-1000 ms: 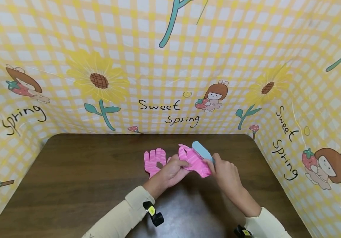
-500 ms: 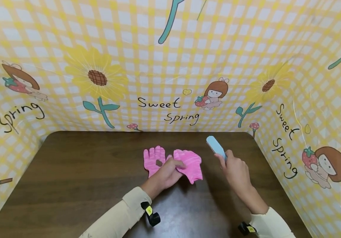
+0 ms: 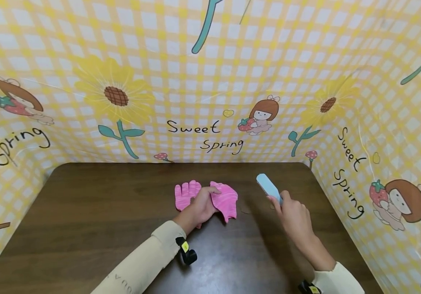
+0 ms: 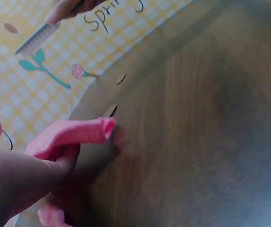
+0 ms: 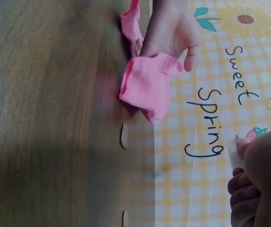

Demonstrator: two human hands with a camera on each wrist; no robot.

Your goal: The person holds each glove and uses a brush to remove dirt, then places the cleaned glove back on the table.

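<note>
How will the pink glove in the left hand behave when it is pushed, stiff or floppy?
Probably floppy: the held glove bends where it leaves the left hand. It is likely light, since that single hand supports it. Its knitted texture may resist slipping.

My table (image 3: 104, 212) is dark brown with a streaked wood grain, rounded far corners and a glossy top that throws back a pale patch of light (image 3: 219, 255) in the part near me. A pink glove (image 3: 183, 197) lies flat toward the far side, fingers pointing away from me, partly hidden by my left hand (image 3: 202, 206). To the glove's right are two small, flat, brownish slips (image 5: 124, 136) with dark edges, set apart, too faint to identify
</note>
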